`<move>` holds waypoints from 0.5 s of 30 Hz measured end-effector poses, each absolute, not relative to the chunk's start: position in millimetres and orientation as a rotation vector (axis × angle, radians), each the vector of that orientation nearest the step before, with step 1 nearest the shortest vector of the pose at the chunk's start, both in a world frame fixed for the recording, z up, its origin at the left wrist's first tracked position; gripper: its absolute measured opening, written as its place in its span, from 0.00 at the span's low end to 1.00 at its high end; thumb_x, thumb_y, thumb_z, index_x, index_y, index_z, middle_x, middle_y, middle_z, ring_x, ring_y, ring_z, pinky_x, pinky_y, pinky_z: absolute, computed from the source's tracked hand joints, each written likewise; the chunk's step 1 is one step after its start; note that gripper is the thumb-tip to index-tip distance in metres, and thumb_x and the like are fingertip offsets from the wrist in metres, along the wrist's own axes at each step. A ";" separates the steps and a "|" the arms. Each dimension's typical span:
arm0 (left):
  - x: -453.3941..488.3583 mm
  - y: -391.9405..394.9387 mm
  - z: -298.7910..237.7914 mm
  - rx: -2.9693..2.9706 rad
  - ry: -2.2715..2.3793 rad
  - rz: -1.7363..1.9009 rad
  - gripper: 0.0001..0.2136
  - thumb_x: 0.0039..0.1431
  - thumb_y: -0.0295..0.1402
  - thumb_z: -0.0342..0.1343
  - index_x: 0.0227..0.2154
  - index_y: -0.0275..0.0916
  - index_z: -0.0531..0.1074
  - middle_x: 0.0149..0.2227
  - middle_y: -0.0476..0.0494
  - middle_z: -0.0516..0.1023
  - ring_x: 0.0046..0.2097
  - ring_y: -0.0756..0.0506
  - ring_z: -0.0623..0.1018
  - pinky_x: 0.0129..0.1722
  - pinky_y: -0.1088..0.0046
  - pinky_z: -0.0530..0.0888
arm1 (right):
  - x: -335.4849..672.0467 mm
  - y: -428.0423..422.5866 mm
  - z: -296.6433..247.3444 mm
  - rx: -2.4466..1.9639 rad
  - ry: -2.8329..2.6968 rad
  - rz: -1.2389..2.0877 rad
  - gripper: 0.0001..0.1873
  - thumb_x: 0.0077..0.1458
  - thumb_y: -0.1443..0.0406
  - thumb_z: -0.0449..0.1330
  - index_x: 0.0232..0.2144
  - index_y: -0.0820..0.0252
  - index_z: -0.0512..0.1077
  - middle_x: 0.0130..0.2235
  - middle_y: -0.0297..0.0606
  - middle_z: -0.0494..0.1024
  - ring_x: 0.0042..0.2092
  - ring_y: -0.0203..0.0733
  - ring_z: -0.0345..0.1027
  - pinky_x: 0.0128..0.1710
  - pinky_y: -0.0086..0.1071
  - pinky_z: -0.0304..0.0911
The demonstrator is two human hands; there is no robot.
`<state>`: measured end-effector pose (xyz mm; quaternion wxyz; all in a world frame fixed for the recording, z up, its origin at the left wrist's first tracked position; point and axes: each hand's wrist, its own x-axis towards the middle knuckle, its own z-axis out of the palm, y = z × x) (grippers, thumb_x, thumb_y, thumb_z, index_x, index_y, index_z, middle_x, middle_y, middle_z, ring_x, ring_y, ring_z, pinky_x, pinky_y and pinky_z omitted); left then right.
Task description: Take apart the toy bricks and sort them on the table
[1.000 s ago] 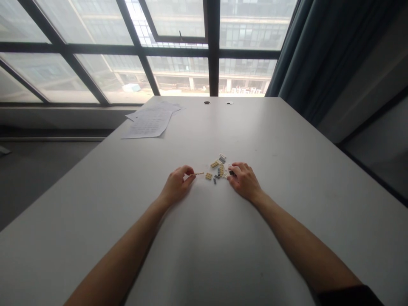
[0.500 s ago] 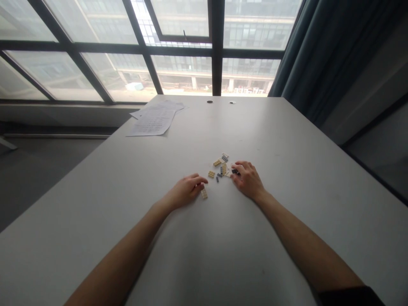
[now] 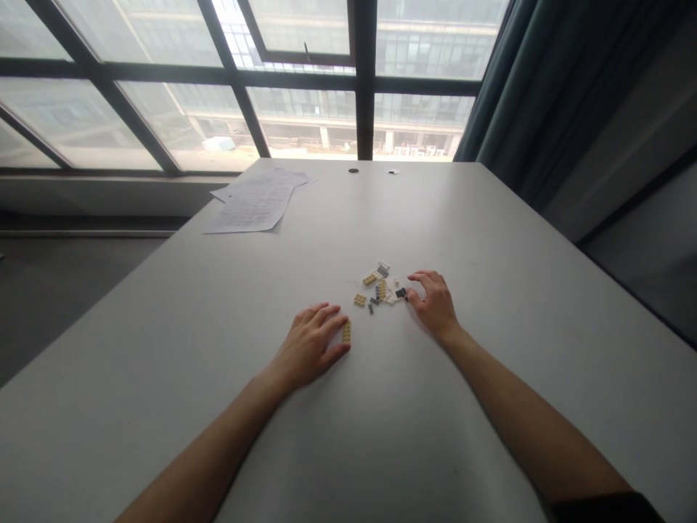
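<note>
Between left fingertips (image 3: 343, 349), tan piece (image 3: 347, 332)

White flat-topped table (image 3: 348, 450): before the person, far edge at the black-framed glass window (image 3: 364, 116).
Printed white paper sheets (image 3: 250, 207): overlapping on the table's far left.
Loose cluster of tan, grey and white studded plastic bricks (image 3: 382, 290): mid-table, nearer than the sheets.
Left hand (image 3: 312, 345): left of the cluster, a tan oblong studded plate (image 3: 347, 332) between thumb and finger.
Right hand (image 3: 436, 303): right of the cluster, thumb at a black studded plate (image 3: 401, 293).
Blue-grey fabric curtain (image 3: 512, 102): right of the window.
</note>
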<state>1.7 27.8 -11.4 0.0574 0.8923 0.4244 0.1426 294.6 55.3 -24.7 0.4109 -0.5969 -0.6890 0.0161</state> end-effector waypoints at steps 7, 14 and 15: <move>-2.4 27.5 -10.6 2.711 1.218 0.451 0.22 0.60 0.45 0.50 0.55 0.42 0.65 0.58 0.38 0.67 0.61 0.36 0.63 0.60 0.55 0.59 | 299.6 55.4 -25.3 -1.546 -1.680 0.082 0.14 0.48 0.71 0.55 0.38 0.59 0.75 0.43 0.44 0.75 0.48 0.51 0.66 0.53 0.46 0.61; -1.0 28.2 -10.0 2.689 1.214 0.458 0.23 0.60 0.45 0.51 0.55 0.41 0.66 0.58 0.37 0.68 0.60 0.36 0.63 0.60 0.54 0.59 | 286.0 64.1 -10.7 -1.535 -2.024 0.137 0.17 0.50 0.67 0.60 0.45 0.58 0.75 0.52 0.45 0.71 0.54 0.52 0.60 0.55 0.48 0.57; -0.8 28.1 -10.0 2.688 1.215 0.459 0.22 0.60 0.44 0.52 0.55 0.40 0.66 0.57 0.37 0.68 0.60 0.36 0.63 0.60 0.53 0.59 | 282.6 68.0 -7.2 -1.536 -2.077 0.148 0.17 0.50 0.67 0.61 0.45 0.57 0.75 0.53 0.44 0.70 0.55 0.52 0.59 0.55 0.48 0.57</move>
